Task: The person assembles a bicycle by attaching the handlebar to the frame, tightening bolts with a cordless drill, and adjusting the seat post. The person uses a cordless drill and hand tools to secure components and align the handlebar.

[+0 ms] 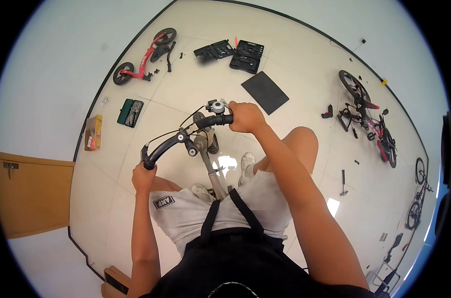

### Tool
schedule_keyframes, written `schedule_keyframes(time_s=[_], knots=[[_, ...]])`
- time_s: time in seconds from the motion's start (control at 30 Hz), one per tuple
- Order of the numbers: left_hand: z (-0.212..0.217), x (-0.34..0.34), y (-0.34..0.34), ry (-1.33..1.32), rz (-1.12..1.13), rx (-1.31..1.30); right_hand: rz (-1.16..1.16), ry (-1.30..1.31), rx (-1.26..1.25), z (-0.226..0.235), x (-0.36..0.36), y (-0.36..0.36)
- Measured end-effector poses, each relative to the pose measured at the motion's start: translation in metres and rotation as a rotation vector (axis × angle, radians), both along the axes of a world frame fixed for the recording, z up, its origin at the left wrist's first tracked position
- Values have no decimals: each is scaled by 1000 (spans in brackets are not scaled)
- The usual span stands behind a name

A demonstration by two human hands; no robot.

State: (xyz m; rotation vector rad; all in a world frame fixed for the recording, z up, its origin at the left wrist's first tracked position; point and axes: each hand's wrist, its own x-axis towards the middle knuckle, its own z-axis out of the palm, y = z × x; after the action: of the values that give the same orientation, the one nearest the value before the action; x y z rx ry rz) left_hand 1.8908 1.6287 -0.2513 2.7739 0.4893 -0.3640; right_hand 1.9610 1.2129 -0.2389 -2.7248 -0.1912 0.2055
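Note:
Between my arms is a black handlebar (167, 144) on a small two-wheeled ride with a grey frame tube (211, 171). My left hand (144, 178) is closed round its left end, beside a brake lever (144, 152). On the right, my right hand (246, 118) wraps the other grip, next to a silver bell (218, 107). The bar is turned, its right end farther from me than its left. Cables loop ahead of it. Below the bar shows a dark front wheel (212, 143). The frame runs back between my legs; its rear is hidden by my body.
A red balance bike (143, 63) lies at far left, near a green case (130, 112). Open black toolboxes (247, 56) and a dark mat (265, 93) lie ahead. To the right are a partly dismantled bicycle (368, 121), loose parts and a hammer (343, 183). A cardboard box (93, 133) stands left.

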Motion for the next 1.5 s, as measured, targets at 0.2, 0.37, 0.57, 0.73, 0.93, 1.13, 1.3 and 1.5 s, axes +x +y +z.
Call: schedule_keyframes(time_s=[0.2,0.37,0.57,0.73,0.93,1.13,1.3,1.5], knots=[[-12,-3,10,-31,14,8,20,65,-22,13,1,8],[-12,-2,16,-53,8,-28,16,103,-22,20,3,13],[-22,-2,17,-38,-21,-25,21,75,-31,16,6,8],[-18,-10,5,-99,43,-73,55,67,-91,18,17,7],[-44,-33,27,-159,124,-121,167,58,-121,30,45,42],[-63,-47,66,-91,95,-259,210,94,-74,28,30,74],[-65,-29,62,-110,29,-240,135,109,26,27,-2,45],[-67,-25,62,-172,-75,-103,81,78,15,9,6,43]])
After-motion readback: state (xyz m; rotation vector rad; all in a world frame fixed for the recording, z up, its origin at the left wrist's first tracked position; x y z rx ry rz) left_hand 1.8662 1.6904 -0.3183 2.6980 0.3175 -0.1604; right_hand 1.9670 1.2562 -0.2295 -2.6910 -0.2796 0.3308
